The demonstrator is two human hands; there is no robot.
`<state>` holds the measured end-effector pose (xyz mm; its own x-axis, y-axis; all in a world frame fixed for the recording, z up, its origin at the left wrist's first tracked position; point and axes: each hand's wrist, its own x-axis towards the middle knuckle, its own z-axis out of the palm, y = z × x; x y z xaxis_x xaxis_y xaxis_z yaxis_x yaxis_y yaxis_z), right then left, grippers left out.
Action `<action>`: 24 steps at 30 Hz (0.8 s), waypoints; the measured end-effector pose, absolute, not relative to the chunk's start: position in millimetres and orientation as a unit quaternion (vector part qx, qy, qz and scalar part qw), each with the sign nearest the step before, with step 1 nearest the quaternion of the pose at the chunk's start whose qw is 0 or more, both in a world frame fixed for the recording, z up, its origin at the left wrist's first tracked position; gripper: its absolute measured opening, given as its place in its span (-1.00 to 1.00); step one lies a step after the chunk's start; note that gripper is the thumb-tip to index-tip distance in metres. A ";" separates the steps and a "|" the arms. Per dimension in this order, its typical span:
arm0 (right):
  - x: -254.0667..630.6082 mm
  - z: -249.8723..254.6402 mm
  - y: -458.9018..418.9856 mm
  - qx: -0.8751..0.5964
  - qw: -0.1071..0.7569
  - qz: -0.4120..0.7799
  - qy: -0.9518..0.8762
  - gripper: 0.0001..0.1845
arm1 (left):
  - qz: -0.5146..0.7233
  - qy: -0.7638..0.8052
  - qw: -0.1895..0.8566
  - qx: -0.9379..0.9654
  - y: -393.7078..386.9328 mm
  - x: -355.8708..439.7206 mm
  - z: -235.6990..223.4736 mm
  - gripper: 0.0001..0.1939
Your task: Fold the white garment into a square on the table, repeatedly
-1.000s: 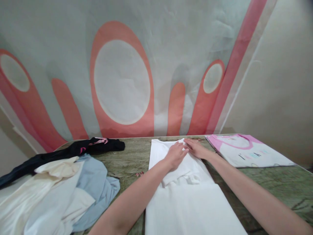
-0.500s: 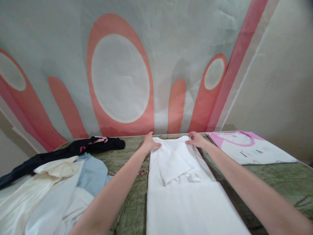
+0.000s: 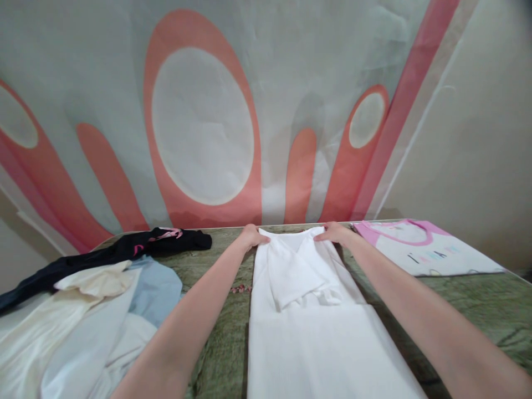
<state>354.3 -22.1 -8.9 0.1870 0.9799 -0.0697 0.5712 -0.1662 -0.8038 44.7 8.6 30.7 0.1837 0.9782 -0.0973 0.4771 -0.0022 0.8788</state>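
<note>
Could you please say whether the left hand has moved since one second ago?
Yes, the left hand moved left, to below the right edge of the large orange arch.

Left hand (image 3: 251, 238) off middle of white shirt (image 3: 311, 349), now out at far left corner, gripping! Right hand (image 3: 336, 233), fingers laid flat earlier, now clasping far right corner. Hands well apart; folded flap (image 3: 297, 277) uncovered.

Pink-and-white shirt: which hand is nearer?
Right. The right hand, on the white garment, is just left of the shirt; the left hand, on the garment's left side, is farther left.
</note>
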 end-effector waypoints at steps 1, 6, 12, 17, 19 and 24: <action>353.3 -9.7 -20.7 -0.702 0.334 0.307 -0.550 -0.70 | 0.291 0.564 0.428 0.643 8.5 45.8 32.2 -0.73; 348.4 -11.9 -14.9 -0.706 0.384 0.284 -0.523 -0.53 | 0.322 0.564 0.431 0.627 11.5 49.8 35.9 -0.81; 341.5 -5.4 -19.8 -0.644 0.455 0.315 -0.528 -0.51 | 0.405 0.523 0.464 0.590 17.6 49.6 35.1 -0.58; 340.0 13.7 -36.9 -0.599 0.489 0.337 -0.537 -0.47 | 0.415 0.452 0.541 0.575 12.8 46.5 47.8 -0.47; 340.2 24.7 -47.2 -0.586 0.494 0.345 -0.542 -0.48 | 0.411 0.423 0.567 0.575 7.2 44.6 56.4 -0.44; 339.3 50.0 -83.8 -0.556 0.508 0.357 -0.553 -0.42 | 0.400 0.372 0.604 0.580 -18.2 36.7 78.3 -0.36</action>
